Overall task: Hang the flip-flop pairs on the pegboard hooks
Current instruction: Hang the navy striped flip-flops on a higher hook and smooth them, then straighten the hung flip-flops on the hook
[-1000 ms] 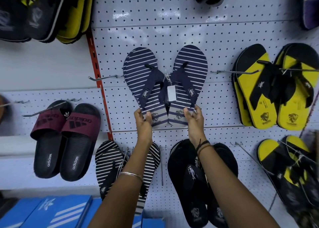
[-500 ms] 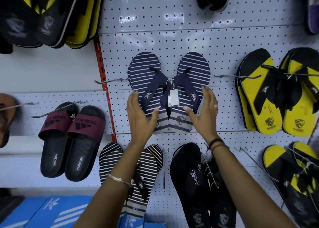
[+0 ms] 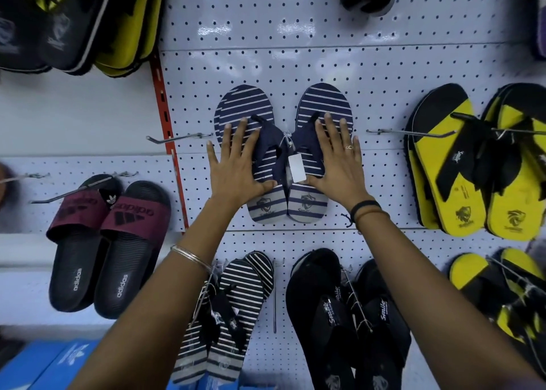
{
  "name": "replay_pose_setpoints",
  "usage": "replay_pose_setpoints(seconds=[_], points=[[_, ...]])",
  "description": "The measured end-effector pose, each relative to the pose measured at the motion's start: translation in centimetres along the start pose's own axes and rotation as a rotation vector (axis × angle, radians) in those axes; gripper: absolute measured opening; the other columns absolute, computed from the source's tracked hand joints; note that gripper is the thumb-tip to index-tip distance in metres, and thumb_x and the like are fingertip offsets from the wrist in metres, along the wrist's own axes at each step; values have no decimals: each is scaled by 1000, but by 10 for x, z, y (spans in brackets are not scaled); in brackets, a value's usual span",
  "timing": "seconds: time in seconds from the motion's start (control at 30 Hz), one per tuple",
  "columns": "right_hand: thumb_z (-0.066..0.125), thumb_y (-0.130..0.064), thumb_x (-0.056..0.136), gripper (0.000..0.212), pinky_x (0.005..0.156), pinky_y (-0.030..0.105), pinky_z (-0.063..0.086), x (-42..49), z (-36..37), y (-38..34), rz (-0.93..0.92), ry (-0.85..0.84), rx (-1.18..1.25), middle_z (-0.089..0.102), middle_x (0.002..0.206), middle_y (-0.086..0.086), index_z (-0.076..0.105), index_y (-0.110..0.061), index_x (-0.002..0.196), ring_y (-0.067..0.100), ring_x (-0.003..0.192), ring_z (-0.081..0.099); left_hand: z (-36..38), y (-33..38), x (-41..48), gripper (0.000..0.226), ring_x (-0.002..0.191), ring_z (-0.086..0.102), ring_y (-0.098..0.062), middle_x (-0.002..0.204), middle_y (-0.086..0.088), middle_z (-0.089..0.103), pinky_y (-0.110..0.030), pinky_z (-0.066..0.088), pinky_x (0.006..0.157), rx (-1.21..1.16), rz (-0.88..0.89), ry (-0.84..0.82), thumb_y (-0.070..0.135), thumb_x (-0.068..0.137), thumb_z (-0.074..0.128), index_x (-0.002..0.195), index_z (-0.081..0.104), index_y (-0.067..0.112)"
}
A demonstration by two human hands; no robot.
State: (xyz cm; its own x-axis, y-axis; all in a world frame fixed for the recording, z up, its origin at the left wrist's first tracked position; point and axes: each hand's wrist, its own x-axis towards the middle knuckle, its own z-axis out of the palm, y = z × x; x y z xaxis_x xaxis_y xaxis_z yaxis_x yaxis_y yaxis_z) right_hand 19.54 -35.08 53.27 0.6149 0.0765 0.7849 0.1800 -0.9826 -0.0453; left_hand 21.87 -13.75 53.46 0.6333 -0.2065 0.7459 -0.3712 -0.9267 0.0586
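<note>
Left hand [image 3: 236, 165]: fingers spread wide, flat, palm pressed on left sandal | Right hand [image 3: 336, 165]: fingers splayed, flat on right sandal, ring on one finger | Navy white-striped foam flip-flop pair [image 3: 322, 106]: against white perforated pegboard [image 3: 384, 64], toes up, tied at straps, white paper tag [image 3: 297, 168] between thumbs | Nothing gripped.

White pegboard [image 3: 295, 64] carries everything, red upright strip [image 3: 165, 117] along its left edge. Navy striped flip-flop pair [image 3: 283, 141] at centre. Bare hook [image 3: 177, 137] just left of it. Yellow-black flip-flops [image 3: 461, 188] on hook at right. Maroon-strapped Adidas slides [image 3: 109, 242] on left panel. Below: black-white striped flip-flops [image 3: 233, 307], black flip-flops [image 3: 351, 315], one bare hook [image 3: 274, 295] between.
</note>
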Motion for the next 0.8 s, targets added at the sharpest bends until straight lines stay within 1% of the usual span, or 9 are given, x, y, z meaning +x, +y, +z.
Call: replay_pose_setpoints(seconds=[0.1,0.27,0.4,0.47,0.53,0.6,0.67,0.73,0.8], points=[[68,-54,69,108,118,51,3,-1,1,-2,13,4,-45,3,162,2,4,-24,150,27,149,-1,0,2,0,114,147,-9,-25,161,2,-4,-61,-4,114,30,-12,3,68,59,66,147,4,30],[66,-53,72,107,118,49,-2,-8,-4,-7,33,-25,-60,1,163,3,2,-20,150,27,149,-2,-7,10,-6,113,147,-7,-25,161,0,-5,-62,-3,114,35,-35,-22,66,61,65,147,4,25],[62,-56,76,101,118,49,-2,-37,-8,-8,69,-33,68,2,162,5,3,-19,150,26,149,0,-15,22,-32,108,147,1,-30,160,-10,6,-59,3,116,-124,-45,11,63,66,65,147,11,15],[58,-52,82,92,119,46,-2,-65,-12,-8,70,-4,188,4,162,4,6,-20,150,24,149,1,-15,35,-57,96,145,10,-34,156,-17,15,-58,13,118,-265,-14,87,58,73,61,144,20,8],[55,-49,86,84,119,40,-1,-101,-17,-4,76,-17,316,7,162,3,9,-20,150,20,149,1,-11,53,-90,78,144,17,-32,152,-19,21,-52,26,116,-405,38,119,51,82,56,138,29,5],[54,-47,88,78,117,36,2,-141,-20,5,84,-73,392,10,162,0,13,-20,149,15,149,3,-5,73,-128,63,143,19,-26,150,-15,26,-41,32,113,-501,94,24,45,85,55,132,36,7],[51,-51,87,76,115,34,5,-180,-19,20,122,-149,427,13,161,-3,17,-21,148,12,148,7,7,90,-165,57,142,20,-23,150,-13,29,-36,29,111,-521,159,-113,43,86,55,130,39,10],[47,-58,84,80,115,35,7,-217,-15,37,189,-248,437,14,161,-5,18,-21,149,10,147,7,25,104,-196,64,141,21,-23,151,-12,28,-36,26,114,-497,200,-249,46,85,56,134,36,10],[41,-66,79,87,117,40,9,-251,-6,55,228,-355,383,12,161,-4,17,-20,149,10,147,5,47,116,-221,77,144,15,-25,155,-13,21,-38,22,118,-463,182,-404,48,80,59,140,28,11]])
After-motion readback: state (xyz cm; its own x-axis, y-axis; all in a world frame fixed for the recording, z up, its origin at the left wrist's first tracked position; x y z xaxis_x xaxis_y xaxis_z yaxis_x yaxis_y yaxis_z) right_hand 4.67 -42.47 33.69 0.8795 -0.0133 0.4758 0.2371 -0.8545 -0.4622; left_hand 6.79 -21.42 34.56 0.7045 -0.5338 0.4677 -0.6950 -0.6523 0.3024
